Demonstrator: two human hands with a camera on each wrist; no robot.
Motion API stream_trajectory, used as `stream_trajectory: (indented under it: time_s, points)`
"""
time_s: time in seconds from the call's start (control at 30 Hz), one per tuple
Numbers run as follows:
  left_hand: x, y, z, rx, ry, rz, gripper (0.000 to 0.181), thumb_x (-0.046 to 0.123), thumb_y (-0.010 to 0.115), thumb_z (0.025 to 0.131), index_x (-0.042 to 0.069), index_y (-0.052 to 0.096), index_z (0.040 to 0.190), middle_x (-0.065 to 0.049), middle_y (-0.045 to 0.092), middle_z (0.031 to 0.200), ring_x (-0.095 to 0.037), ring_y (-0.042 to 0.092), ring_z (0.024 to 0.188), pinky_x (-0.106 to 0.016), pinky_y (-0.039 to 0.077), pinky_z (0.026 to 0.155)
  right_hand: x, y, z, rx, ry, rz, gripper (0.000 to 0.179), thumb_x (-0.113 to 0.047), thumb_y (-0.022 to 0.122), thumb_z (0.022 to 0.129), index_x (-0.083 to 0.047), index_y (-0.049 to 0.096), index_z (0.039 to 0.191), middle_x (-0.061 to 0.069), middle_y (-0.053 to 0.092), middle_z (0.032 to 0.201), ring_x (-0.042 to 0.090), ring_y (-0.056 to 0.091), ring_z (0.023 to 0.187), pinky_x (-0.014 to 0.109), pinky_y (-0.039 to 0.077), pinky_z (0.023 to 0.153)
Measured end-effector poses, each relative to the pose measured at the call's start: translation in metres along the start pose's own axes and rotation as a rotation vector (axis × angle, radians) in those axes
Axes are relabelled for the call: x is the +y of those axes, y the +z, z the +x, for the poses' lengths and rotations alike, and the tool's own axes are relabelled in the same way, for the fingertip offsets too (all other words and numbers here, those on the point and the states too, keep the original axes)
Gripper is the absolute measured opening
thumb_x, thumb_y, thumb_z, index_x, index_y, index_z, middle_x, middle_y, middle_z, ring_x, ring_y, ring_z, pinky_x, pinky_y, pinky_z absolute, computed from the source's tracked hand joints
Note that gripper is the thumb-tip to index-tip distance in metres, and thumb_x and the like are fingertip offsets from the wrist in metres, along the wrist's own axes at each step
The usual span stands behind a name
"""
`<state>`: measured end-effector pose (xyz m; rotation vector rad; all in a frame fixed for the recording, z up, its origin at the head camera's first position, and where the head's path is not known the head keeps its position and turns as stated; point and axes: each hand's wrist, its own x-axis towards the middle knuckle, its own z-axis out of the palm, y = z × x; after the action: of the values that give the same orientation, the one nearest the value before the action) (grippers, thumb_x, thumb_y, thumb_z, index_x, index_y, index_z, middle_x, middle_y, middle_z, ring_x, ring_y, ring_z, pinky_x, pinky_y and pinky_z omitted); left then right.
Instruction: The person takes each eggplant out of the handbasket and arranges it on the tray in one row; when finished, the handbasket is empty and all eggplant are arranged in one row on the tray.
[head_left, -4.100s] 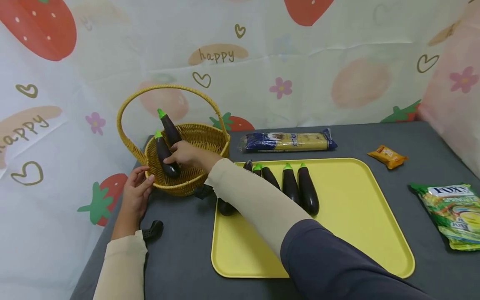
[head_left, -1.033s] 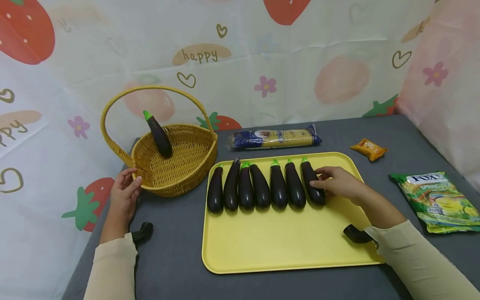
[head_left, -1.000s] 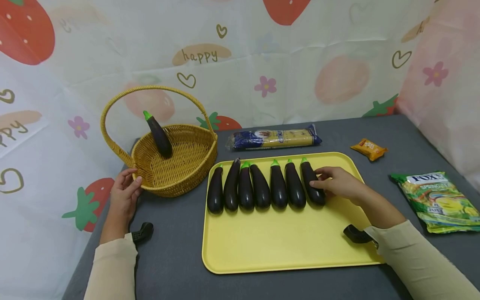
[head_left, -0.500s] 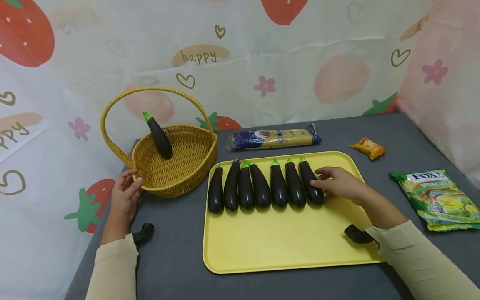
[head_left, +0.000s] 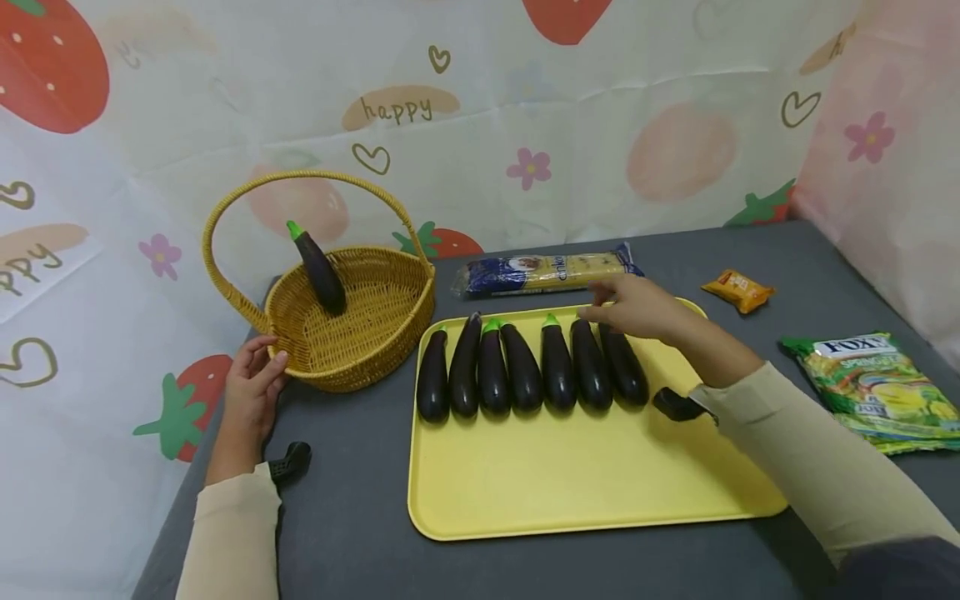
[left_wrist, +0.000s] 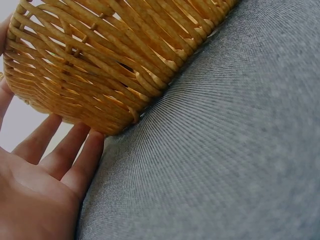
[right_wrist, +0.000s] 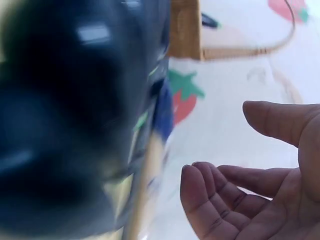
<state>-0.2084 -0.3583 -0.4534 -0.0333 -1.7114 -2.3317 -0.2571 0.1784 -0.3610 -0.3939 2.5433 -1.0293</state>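
My left hand rests at the near left side of a woven basket with a tall arched handle. In the left wrist view its fingers extend straight against the basket's wicker wall. One dark eggplant with a green stem leans inside the basket. A row of several eggplants lies on a yellow tray. Over the row's right end is my right hand, hiding the stems there. The right wrist view shows its thumb and fingers apart, holding nothing, beside a large blurred eggplant.
Behind the tray lies a blue-and-yellow pasta packet. An orange snack packet and a green FOX'S bag lie to the right on the grey cloth. A printed curtain hangs behind the table.
Earlier, my right hand held an eggplant in the basket; that eggplant is now on the tray. My right hand has released the rightmost eggplant and moved up. The left hand stays put.
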Motion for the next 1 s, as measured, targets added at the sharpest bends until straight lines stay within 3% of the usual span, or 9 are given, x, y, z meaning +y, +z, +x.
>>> stream_trajectory:
  time_s: [0.17, 0.3, 0.47, 0.67, 0.8, 1.0]
  points:
    - [0.001, -0.001, 0.002, 0.007, -0.007, -0.004, 0.025, -0.004, 0.055, 0.096, 0.004, 0.055, 0.121, -0.013, 0.05, 0.129, -0.018, 0.057, 0.095, -0.025, 0.05, 0.073, -0.067, 0.01, 0.05, -0.045, -0.136, -0.158, 0.06, -0.038, 0.06, 0.097, -0.009, 0.041, 0.147, 0.014, 0.056, 0.13, 0.028, 0.057, 0.113, 0.045, 0.047, 0.09]
    - [0.0, -0.002, 0.002, 0.003, -0.014, -0.005, 0.025, -0.004, 0.054, 0.097, 0.004, 0.055, 0.121, -0.012, 0.049, 0.13, -0.017, 0.056, 0.094, -0.025, 0.05, 0.073, -0.112, 0.033, 0.087, -0.071, -0.247, -0.14, 0.059, -0.039, 0.061, 0.096, -0.01, 0.043, 0.145, 0.01, 0.054, 0.133, 0.023, 0.054, 0.116, 0.041, 0.045, 0.093]
    - [0.0, -0.003, 0.002, 0.0, -0.01, -0.013, 0.026, -0.005, 0.053, 0.097, 0.005, 0.055, 0.121, -0.012, 0.051, 0.127, -0.016, 0.057, 0.095, -0.025, 0.05, 0.074, -0.152, 0.071, 0.133, -0.11, -0.342, -0.139, 0.06, -0.039, 0.061, 0.097, -0.008, 0.042, 0.145, 0.007, 0.056, 0.128, 0.018, 0.054, 0.113, 0.035, 0.045, 0.091]
    - [-0.002, -0.001, 0.003, 0.001, -0.012, -0.006, 0.025, -0.006, 0.053, 0.097, 0.006, 0.056, 0.119, -0.012, 0.05, 0.129, -0.017, 0.056, 0.098, -0.025, 0.05, 0.075, -0.178, 0.115, 0.174, -0.179, -0.316, -0.104, 0.063, -0.04, 0.058, 0.098, -0.007, 0.037, 0.148, 0.008, 0.054, 0.132, 0.018, 0.053, 0.116, 0.033, 0.045, 0.092]
    - [-0.002, -0.002, 0.003, 0.004, -0.007, -0.007, 0.024, -0.006, 0.054, 0.096, 0.006, 0.056, 0.117, -0.012, 0.05, 0.13, -0.017, 0.056, 0.097, -0.025, 0.05, 0.073, -0.19, 0.134, 0.19, -0.195, -0.302, -0.091, 0.064, -0.038, 0.058, 0.098, -0.006, 0.036, 0.149, 0.009, 0.05, 0.139, 0.02, 0.051, 0.121, 0.033, 0.044, 0.094]
    - [0.0, -0.003, 0.002, 0.009, 0.001, -0.015, 0.025, -0.007, 0.054, 0.096, 0.007, 0.058, 0.115, -0.013, 0.049, 0.129, -0.016, 0.057, 0.095, -0.025, 0.049, 0.072, -0.208, 0.153, 0.208, -0.19, -0.204, -0.05, 0.068, -0.036, 0.06, 0.098, -0.01, 0.029, 0.153, 0.003, 0.038, 0.151, 0.019, 0.042, 0.132, 0.033, 0.04, 0.1]
